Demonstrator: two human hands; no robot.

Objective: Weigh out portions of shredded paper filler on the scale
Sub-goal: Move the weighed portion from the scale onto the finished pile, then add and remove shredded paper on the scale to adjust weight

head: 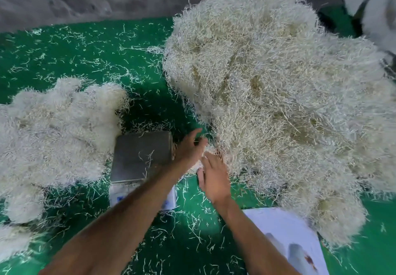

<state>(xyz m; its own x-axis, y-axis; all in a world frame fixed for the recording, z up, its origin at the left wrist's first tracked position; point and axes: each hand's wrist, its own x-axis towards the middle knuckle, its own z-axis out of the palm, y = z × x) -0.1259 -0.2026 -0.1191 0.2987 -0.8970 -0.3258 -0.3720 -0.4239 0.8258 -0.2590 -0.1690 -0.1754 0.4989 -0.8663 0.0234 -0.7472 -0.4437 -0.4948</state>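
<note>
Both hands [201, 159] reach into paper filler [278, 107].

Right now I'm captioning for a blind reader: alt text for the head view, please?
Both hands, left hand and right hand, reach into a big shredded paper pile beside a nearly bare scale on a green floor; a smaller pile lies left.

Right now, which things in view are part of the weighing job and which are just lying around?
In the job:
- scale, pan nearly bare
- big pile of filler, on the right
- left pile
- left hand and right hand, both reaching into the big pile's edge

Lying about:
- white sheet, bottom right
- loose shreds on the green floor
- white bundle, top right
</note>
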